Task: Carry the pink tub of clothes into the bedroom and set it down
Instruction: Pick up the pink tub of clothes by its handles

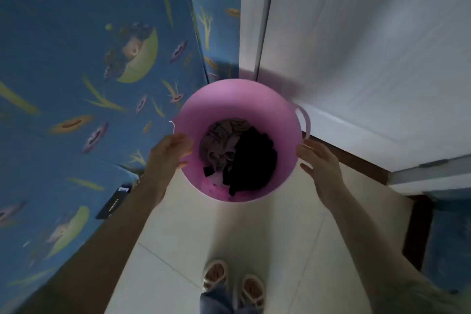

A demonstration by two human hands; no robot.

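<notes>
While we look straight down, the pink tub (238,99) of dark and grey clothes (238,154) sits over the pale tiled floor (229,232) beside the blue patterned bedspread (76,71). Our left hand (169,151) grips its rim; our right hand (318,160) is spread open, fingertips touching the rim.

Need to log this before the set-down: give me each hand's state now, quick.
Left hand: closed on the rim of the pink tub, thumb inside.
Right hand: open, fingers spread beside the tub's rim; contact cannot be told.
</notes>
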